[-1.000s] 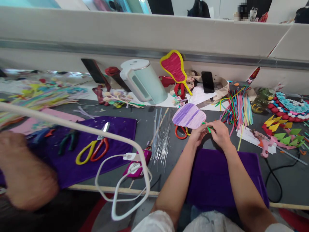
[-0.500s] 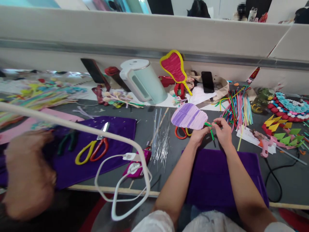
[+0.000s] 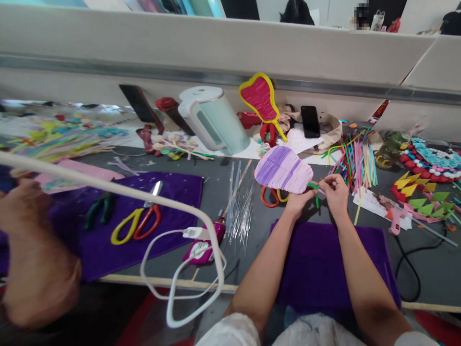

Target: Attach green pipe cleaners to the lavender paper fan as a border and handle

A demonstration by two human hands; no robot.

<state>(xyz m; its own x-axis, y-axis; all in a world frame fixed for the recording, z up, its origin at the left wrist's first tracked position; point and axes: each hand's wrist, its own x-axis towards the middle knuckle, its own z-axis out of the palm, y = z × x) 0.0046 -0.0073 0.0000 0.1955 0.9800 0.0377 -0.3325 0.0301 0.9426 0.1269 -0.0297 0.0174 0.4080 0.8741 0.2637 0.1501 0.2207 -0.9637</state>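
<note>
Left hand (image 3: pixel 298 202) clamped on striped purple paddle (image 3: pixel 283 168) — right hand (image 3: pixel 336 192) got fingers pinched onto green strip (image 3: pixel 312 185).

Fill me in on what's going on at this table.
Someone's left hand holds a striped paddle near its narrow end, and the right hand pinches a green strip there. One green end hangs down. The paddle is up off the table, beyond a folded purple cloth. To the left, another person's hand is at work, blurred; scissors lie nearby.
</note>
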